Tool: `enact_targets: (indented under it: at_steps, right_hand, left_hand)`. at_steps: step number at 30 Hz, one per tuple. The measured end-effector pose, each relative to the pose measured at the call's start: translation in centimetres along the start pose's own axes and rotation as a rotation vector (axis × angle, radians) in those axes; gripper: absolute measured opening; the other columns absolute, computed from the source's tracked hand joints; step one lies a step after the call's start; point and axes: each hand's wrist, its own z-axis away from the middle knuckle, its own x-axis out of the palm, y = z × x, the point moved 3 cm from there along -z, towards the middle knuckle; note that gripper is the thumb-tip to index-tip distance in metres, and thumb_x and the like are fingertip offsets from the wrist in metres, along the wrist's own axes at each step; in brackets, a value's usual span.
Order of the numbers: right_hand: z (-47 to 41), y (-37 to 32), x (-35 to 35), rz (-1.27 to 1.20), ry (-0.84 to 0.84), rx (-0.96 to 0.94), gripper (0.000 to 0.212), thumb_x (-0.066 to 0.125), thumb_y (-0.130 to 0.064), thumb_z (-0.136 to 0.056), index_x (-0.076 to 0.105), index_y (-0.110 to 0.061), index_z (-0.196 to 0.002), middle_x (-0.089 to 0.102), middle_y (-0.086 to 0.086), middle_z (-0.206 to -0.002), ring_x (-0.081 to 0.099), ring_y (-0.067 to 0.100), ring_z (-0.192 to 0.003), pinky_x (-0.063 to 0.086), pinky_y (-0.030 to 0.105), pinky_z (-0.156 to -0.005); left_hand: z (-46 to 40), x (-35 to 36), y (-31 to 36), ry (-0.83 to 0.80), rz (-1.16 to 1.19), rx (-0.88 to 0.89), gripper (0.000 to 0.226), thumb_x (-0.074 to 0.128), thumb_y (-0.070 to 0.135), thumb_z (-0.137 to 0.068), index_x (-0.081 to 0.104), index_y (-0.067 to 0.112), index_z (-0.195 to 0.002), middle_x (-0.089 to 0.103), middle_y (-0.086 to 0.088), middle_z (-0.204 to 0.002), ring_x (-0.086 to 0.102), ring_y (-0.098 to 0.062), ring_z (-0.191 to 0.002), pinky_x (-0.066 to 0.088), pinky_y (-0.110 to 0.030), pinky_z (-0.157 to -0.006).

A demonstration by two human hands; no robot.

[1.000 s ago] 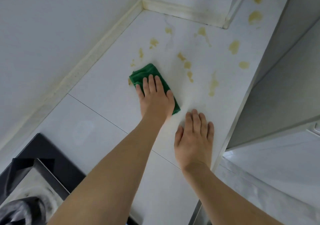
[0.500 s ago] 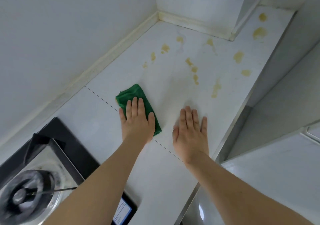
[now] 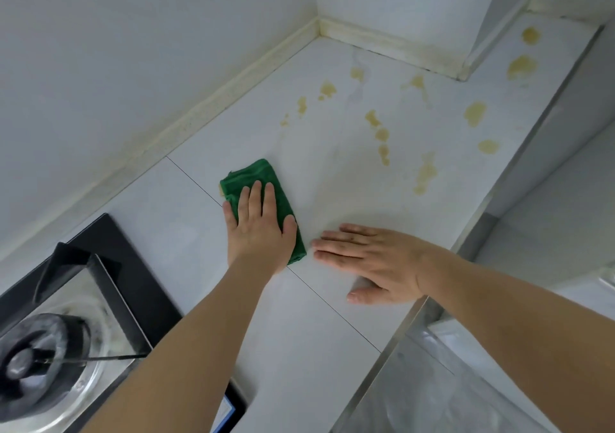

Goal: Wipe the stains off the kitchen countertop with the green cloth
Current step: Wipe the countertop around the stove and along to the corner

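White desk (image 3: 273,316) | left hand (image 3: 259,229) fingers flat on cloth (image 3: 283,196) | stains (image 3: 382,134) ahead-right of fingers | right hand (image 3: 372,259) flat, nearer

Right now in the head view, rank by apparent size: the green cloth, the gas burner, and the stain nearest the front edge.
1. gas burner, though nearness to the camera inflates it.
2. green cloth, partly under the left hand.
3. yellow stain, clearly smallest.

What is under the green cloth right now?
The left hand presses the green cloth flat on the countertop. A small yellowish spot peeks out at its left edge; anything beneath is covered.
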Motion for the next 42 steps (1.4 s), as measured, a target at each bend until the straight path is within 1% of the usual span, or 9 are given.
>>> enact_targets:
  at_steps: [7, 11, 14, 17, 22, 25, 32, 38, 42]
  right_hand:
    - [0.0, 0.2, 0.2, -0.064, 0.078, -0.029, 0.073, 0.017, -0.061, -0.098, 0.005, -0.017, -0.155, -0.002, 0.000, -0.162, -0.008, 0.017, -0.149, -0.004, 0.036, -0.117]
    - [-0.3, 0.6, 0.5, -0.093, 0.072, -0.041, 0.074, 0.018, -0.062, -0.098, 0.001, -0.018, -0.155, -0.009, -0.002, -0.162, -0.017, 0.013, -0.147, -0.007, 0.036, -0.117]
    - [-0.5, 0.8, 0.5, -0.092, 0.046, -0.045, 0.075, 0.018, -0.062, -0.097, -0.002, -0.019, -0.155, -0.012, -0.003, -0.162, -0.020, 0.011, -0.146, -0.008, 0.036, -0.118]
    - [-0.3, 0.5, 0.3, -0.090, 0.027, -0.044, 0.075, 0.021, -0.062, -0.097, -0.002, -0.020, -0.155, -0.011, -0.003, -0.162, -0.019, 0.011, -0.146, -0.008, 0.035, -0.118]
    - [-0.1, 0.3, -0.2, -0.101, 0.027, -0.035, 0.074, 0.023, -0.061, -0.097, -0.001, -0.021, -0.155, -0.009, -0.004, -0.162, -0.016, 0.012, -0.147, -0.008, 0.034, -0.118]
    - [-0.1, 0.3, 0.1, -0.133, 0.051, -0.024, 0.074, 0.024, -0.062, -0.096, 0.001, -0.023, -0.155, -0.005, -0.005, -0.162, -0.013, 0.011, -0.148, -0.008, 0.034, -0.118]
    - [0.0, 0.8, 0.4, -0.253, 0.087, -0.029, 0.074, 0.028, -0.064, -0.096, 0.005, -0.027, -0.155, -0.006, -0.010, -0.162, -0.014, 0.005, -0.147, -0.003, 0.034, -0.118]
    - [-0.1, 0.9, 0.5, -0.238, 0.143, -0.019, 0.061, 0.029, -0.051, -0.101, 0.014, -0.027, -0.155, 0.005, -0.010, -0.162, -0.008, 0.005, -0.147, 0.002, 0.033, -0.119]
    - [-0.1, 1.0, 0.7, -0.240, 0.152, -0.005, 0.059, 0.032, -0.048, -0.101, 0.018, -0.026, -0.155, 0.008, -0.009, -0.162, -0.005, 0.004, -0.148, 0.001, 0.031, -0.120]
  left_hand:
    - [-6.0, -0.7, 0.5, 0.001, 0.019, -0.041, 0.071, 0.018, 0.049, -0.098, 0.001, 0.017, -0.159, 0.000, -0.004, -0.166, -0.005, -0.022, -0.152, -0.009, -0.050, -0.122]
    - [-11.2, -0.9, 0.9, 0.014, 0.035, -0.044, 0.071, 0.017, 0.050, -0.097, 0.005, 0.017, -0.159, 0.003, -0.005, -0.166, -0.001, -0.023, -0.152, -0.007, -0.052, -0.122]
    - [-13.4, -1.0, 1.0, 0.029, 0.042, -0.050, 0.071, 0.017, 0.049, -0.097, 0.006, 0.015, -0.159, 0.004, -0.006, -0.166, -0.001, -0.023, -0.153, -0.007, -0.051, -0.122]
    - [-11.1, -0.8, 1.3, 0.016, 0.042, -0.058, 0.071, 0.015, 0.048, -0.099, 0.004, 0.011, -0.158, 0.003, -0.007, -0.166, -0.002, -0.024, -0.153, -0.008, -0.050, -0.122]
    - [-1.2, -0.3, 1.5, 0.008, 0.062, -0.124, 0.072, 0.018, 0.049, -0.098, 0.000, 0.013, -0.158, -0.001, -0.005, -0.166, -0.006, -0.022, -0.152, -0.011, -0.047, -0.121]
    - [0.1, -0.3, 1.3, -0.017, 0.051, -0.162, 0.073, 0.020, 0.049, -0.098, -0.001, 0.015, -0.158, -0.003, -0.004, -0.166, -0.008, -0.022, -0.152, -0.013, -0.049, -0.121]
    - [-6.9, -0.7, 0.8, -0.010, 0.075, -0.171, 0.074, 0.020, 0.050, -0.097, 0.002, 0.014, -0.158, -0.001, -0.006, -0.166, -0.005, -0.024, -0.153, -0.012, -0.051, -0.121]
    - [-17.4, -1.4, -1.1, 0.018, 0.095, -0.196, 0.076, 0.019, 0.051, -0.095, 0.007, 0.013, -0.158, 0.005, -0.008, -0.166, 0.001, -0.026, -0.152, -0.007, -0.053, -0.121]
    - [-19.5, -1.3, -1.5, -0.003, 0.078, -0.213, 0.075, 0.018, 0.050, -0.096, 0.006, 0.012, -0.158, 0.003, -0.008, -0.166, 0.000, -0.026, -0.153, -0.006, -0.052, -0.121]
